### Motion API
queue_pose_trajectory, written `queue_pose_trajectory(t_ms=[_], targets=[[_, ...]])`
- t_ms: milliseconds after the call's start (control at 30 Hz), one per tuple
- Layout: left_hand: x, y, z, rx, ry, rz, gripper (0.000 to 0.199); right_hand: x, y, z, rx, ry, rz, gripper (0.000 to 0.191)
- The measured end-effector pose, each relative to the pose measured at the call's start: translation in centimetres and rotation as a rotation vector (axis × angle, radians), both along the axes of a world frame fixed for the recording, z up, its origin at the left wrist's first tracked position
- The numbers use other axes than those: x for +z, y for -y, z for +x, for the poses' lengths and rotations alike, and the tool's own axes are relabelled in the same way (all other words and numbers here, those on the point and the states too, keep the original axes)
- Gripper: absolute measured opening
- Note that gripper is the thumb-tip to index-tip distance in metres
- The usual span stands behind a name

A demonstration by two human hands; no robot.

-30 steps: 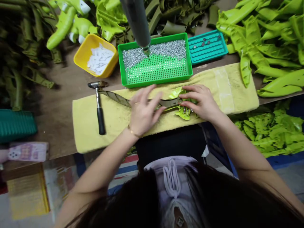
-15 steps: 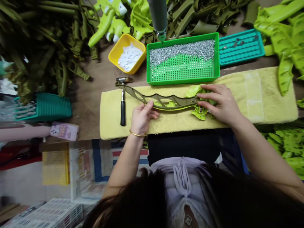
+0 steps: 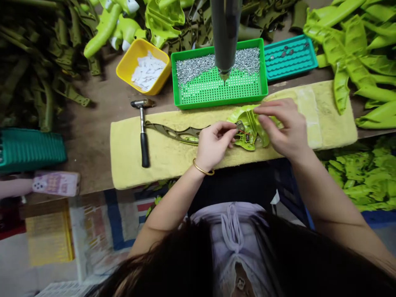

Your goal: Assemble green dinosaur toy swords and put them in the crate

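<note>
A long curved olive-green plastic piece (image 3: 168, 131) with cut-outs lies over a bright green plastic part on the yellow towel (image 3: 130, 165). My left hand (image 3: 215, 142) is closed near the right end of the olive piece, thumb and forefinger pinched on it. Right beside those fingertips is a bright green shell (image 3: 250, 142) with a small dark plate and reddish wires in it. Over the shell's right side is my right hand (image 3: 286, 128), its thumb and forefinger apart; nothing shows between them. Left of the hands rests a hammer (image 3: 144, 144) with a black handle.
Behind the towel stand a yellow bin (image 3: 122, 74) of white pieces, a green basket (image 3: 216, 101) of small metal fasteners and a teal tray (image 3: 291, 70). A screwdriver (image 3: 225, 49) hangs over the basket. Olive parts (image 3: 46, 99) and bright green parts (image 3: 368, 70) are heaped at the sides.
My left hand has moved right along the olive piece to its end by the shell. My right hand's fingers have drawn back from that end. The view has shifted right.
</note>
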State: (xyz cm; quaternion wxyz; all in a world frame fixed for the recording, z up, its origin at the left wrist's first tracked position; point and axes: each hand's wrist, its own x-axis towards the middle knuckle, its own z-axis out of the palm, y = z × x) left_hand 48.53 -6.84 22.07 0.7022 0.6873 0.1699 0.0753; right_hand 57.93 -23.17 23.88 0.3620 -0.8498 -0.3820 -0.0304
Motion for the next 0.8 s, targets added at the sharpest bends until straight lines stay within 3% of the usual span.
queue_pose_trajectory(t_ms=[100, 233, 300, 433, 500, 633, 800], targets=[[0.3, -0.3, 0.1, 0.02, -0.034, -0.063, 0.007, 0.4, -0.5, -2.4, -0.079, -0.017, 0.019, 0.028], [0.6, 0.0, 0.0, 0.013, -0.033, -0.007, 0.007, -1.7, -1.5, -3.9, -0.116, 0.027, 0.022, 0.018], [0.5, 0.1, -0.3, 0.003, 0.015, 0.135, 0.008, -2.5, -1.5, -3.7, -0.115, 0.036, 0.043, 0.016], [-0.2, -0.2, -1.3, -0.071, 0.192, 0.694, 0.015, -2.6, -0.6, -3.0, -0.097, 0.058, -0.041, 0.02], [-0.9, -0.5, -1.7, -0.137, 0.227, 0.883, 0.021, -2.3, 0.1, -2.9, -0.078, 0.079, -0.128, 0.022], [-2.0, -0.8, -1.9, -0.166, 0.227, 0.98, 0.025, -1.9, 0.6, -2.9, -0.01, 0.126, -0.281, 0.025], [-2.1, -0.7, -1.9, -0.181, 0.189, 0.993, 0.025, -1.3, 0.5, -3.1, 0.018, 0.147, -0.349, 0.027]])
